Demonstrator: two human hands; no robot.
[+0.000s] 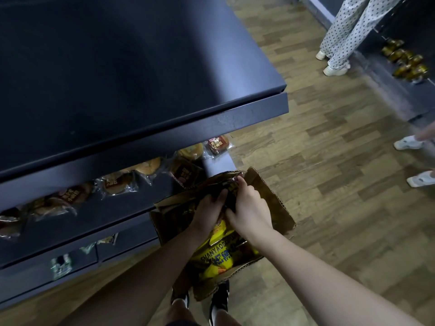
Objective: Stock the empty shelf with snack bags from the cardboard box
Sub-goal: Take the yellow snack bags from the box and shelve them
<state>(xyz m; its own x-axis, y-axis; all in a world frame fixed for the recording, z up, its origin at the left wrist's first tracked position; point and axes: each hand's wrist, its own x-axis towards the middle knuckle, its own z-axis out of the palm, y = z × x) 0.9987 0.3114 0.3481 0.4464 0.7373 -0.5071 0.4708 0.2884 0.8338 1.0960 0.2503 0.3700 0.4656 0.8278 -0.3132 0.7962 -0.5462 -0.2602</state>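
From the head camera, one open cardboard box (270,198) sits on the wood-patterned floor (329,172) against the foot of a dark shelving unit, its flaps spread outward. Two bare hands reach down into it: the left hand (209,211) and the right hand (249,208) meet over the box, fingers of both curled around one dark snack bag (229,184) held between them above the opening. Below the wrists, yellow snack bags (219,257) with dark lettering fill the box; at least two overlap, though the exact count cannot be told. The top shelf (129,78) of the unit is a bare dark board. On the shelf under it (113,205) lies a row of clear-wrapped round pastries (117,182), roughly eight showing along the front edge, some half hidden by the board above. A lower tier holds one green-and-white packet (61,267). The wearer's two dark shoes (220,300) stand just beside the box. Across the aisle stands a second person in spotted trousers (348,29) and white shoes, beside a cluster of gold-wrapped items (404,60) on another low shelf, too blurred to count.
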